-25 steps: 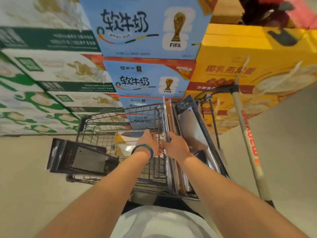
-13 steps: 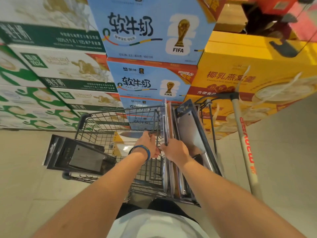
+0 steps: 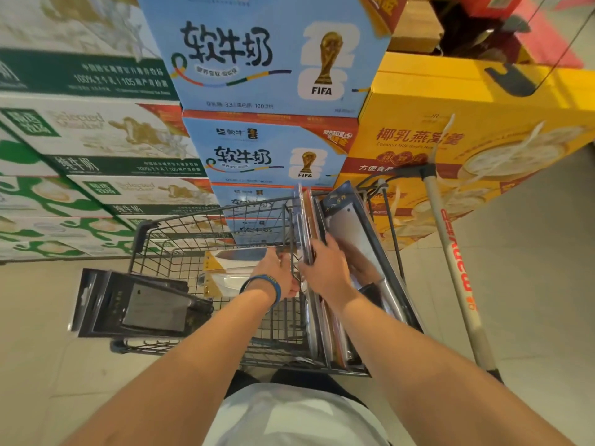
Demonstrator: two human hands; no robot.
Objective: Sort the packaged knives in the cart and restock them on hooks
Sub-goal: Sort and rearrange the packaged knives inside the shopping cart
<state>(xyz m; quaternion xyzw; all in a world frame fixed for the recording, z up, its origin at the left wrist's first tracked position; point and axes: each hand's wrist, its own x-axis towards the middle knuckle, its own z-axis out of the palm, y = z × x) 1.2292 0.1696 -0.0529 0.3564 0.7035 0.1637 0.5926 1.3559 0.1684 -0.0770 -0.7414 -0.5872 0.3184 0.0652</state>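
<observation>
A dark wire cart (image 3: 167, 252) stands in front of me. Several packaged knives stand on edge along its right side, among them a cleaver pack (image 3: 351, 226). My right hand (image 3: 325, 272) grips the thin upright packs (image 3: 306, 220) in that row. My left hand (image 3: 273, 272), with a blue wristband, holds the cart's inner wire divider just left of them. Black cleaver packs (image 3: 141, 304) lie stacked over the cart's left rim. A yellow-carded knife pack (image 3: 225, 268) lies in the basket.
Stacked milk cartons, green-white (image 3: 96, 130) and blue (image 3: 267, 59), rise right behind the cart. Yellow boxes (image 3: 483, 123) stand at the right. A long-handled tool (image 3: 450, 252) with a white and red shaft leans beside the cart's right side. Pale tiled floor surrounds the cart.
Both hands stay at the upright packs. My view has shifted slightly closer and up; the right hand's fingers have moved a little further onto the packs.
</observation>
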